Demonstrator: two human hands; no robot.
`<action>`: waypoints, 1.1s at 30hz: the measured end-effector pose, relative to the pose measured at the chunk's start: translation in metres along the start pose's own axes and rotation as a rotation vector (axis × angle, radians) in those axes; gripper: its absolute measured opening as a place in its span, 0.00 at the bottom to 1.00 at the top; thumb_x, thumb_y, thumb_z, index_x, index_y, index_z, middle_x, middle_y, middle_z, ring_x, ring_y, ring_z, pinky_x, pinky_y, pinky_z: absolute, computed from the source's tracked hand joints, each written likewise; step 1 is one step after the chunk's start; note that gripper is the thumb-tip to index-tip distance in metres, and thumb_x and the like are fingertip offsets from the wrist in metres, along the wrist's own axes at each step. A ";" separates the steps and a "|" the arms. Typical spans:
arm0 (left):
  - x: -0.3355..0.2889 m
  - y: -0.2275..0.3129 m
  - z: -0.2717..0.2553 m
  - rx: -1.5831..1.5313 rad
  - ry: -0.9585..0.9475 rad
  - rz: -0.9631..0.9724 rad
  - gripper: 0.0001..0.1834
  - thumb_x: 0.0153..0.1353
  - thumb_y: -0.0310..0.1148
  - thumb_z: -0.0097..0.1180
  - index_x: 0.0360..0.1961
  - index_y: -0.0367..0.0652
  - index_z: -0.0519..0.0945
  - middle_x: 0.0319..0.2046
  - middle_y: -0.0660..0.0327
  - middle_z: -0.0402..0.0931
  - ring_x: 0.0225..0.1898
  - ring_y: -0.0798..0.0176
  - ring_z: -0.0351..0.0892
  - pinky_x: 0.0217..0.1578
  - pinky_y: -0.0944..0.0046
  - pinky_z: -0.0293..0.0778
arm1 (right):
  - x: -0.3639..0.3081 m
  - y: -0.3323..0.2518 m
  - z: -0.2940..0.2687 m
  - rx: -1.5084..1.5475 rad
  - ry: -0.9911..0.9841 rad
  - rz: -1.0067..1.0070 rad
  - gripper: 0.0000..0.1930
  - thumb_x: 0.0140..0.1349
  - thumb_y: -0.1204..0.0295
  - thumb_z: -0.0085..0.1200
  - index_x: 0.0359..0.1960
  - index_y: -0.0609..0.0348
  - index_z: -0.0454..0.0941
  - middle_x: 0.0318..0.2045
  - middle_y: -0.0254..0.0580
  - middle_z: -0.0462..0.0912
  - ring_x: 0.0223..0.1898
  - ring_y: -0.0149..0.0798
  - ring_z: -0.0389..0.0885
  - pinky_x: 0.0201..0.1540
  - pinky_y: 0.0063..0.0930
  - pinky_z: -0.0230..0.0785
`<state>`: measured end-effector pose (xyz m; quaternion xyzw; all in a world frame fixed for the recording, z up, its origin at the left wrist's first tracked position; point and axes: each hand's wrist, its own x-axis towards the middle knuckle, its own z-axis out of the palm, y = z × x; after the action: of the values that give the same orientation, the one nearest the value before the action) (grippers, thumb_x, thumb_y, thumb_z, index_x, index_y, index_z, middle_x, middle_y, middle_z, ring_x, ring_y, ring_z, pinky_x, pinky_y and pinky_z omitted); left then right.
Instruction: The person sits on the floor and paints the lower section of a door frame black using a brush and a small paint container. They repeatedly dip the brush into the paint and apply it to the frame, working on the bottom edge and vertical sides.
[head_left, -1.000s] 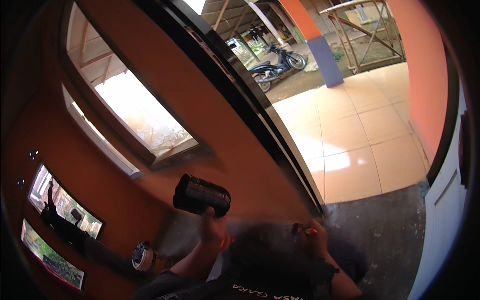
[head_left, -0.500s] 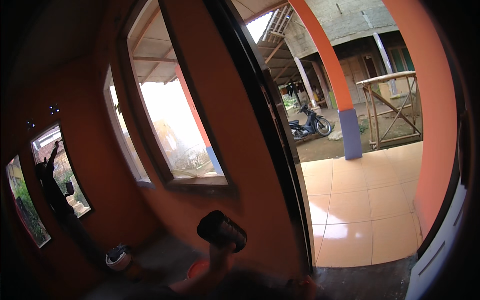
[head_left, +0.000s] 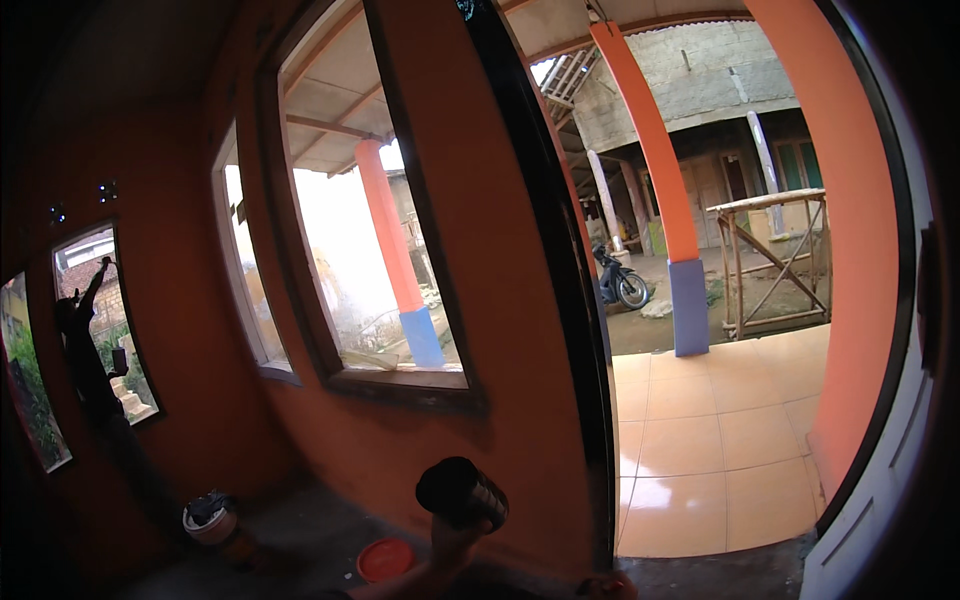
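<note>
My left hand (head_left: 456,537) is wrapped round a dark cylindrical can (head_left: 464,492), held up in front of the orange wall below the window. The can's inside is too dark to make out. At the bottom edge, close to the foot of the black door frame (head_left: 545,200), a small dim reddish part of my right hand (head_left: 612,586) shows. Its fingers are lost in shadow, and whether they hold anything cannot be seen.
A red round lid or basin (head_left: 386,561) lies on the dark floor, and a pale bucket (head_left: 210,522) with dark stuff in it stands farther left. Another person (head_left: 92,350) reaches up at a far window. Through the doorway are a tiled porch (head_left: 690,450), a bamboo stand (head_left: 770,262) and a motorbike (head_left: 622,284).
The view has turned and shifted, so the window and doorway sit lower. The can in my left hand appears slightly lower and farther right, and more of the red round thing shows.
</note>
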<state>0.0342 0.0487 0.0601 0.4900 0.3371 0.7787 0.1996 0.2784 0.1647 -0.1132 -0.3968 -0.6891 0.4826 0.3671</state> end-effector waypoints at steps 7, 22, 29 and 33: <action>-0.014 0.002 -0.003 0.220 0.071 -0.033 0.36 0.52 0.37 0.80 0.58 0.39 0.74 0.48 0.63 0.77 0.50 0.65 0.78 0.53 0.61 0.75 | -0.007 -0.022 -0.012 -0.013 0.044 -0.070 0.18 0.68 0.55 0.53 0.27 0.48 0.89 0.31 0.45 0.86 0.36 0.50 0.85 0.44 0.42 0.76; -0.019 -0.034 -0.024 0.032 -0.082 -0.117 0.30 0.54 0.29 0.76 0.56 0.39 0.75 0.46 0.63 0.78 0.47 0.65 0.79 0.49 0.60 0.78 | -0.006 0.028 -0.008 -0.199 0.123 -0.008 0.18 0.67 0.52 0.54 0.31 0.51 0.87 0.32 0.50 0.85 0.36 0.55 0.84 0.42 0.45 0.75; -0.017 -0.016 -0.026 0.196 -0.132 -0.258 0.30 0.50 0.33 0.79 0.53 0.41 0.79 0.46 0.62 0.82 0.48 0.65 0.82 0.52 0.59 0.79 | -0.002 0.044 -0.008 -0.306 0.196 -0.057 0.18 0.64 0.53 0.59 0.29 0.57 0.80 0.27 0.52 0.83 0.33 0.59 0.82 0.37 0.48 0.73; -0.014 -0.016 -0.031 0.136 -0.165 -0.260 0.31 0.49 0.33 0.79 0.54 0.41 0.80 0.47 0.62 0.82 0.49 0.65 0.82 0.53 0.58 0.78 | -0.001 0.057 -0.002 -0.351 0.203 -0.052 0.18 0.62 0.53 0.61 0.29 0.57 0.79 0.27 0.51 0.83 0.31 0.58 0.82 0.35 0.47 0.73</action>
<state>0.0123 0.0408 0.0309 0.5168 0.4322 0.6789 0.2918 0.2917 0.1775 -0.1673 -0.4832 -0.7321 0.3031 0.3723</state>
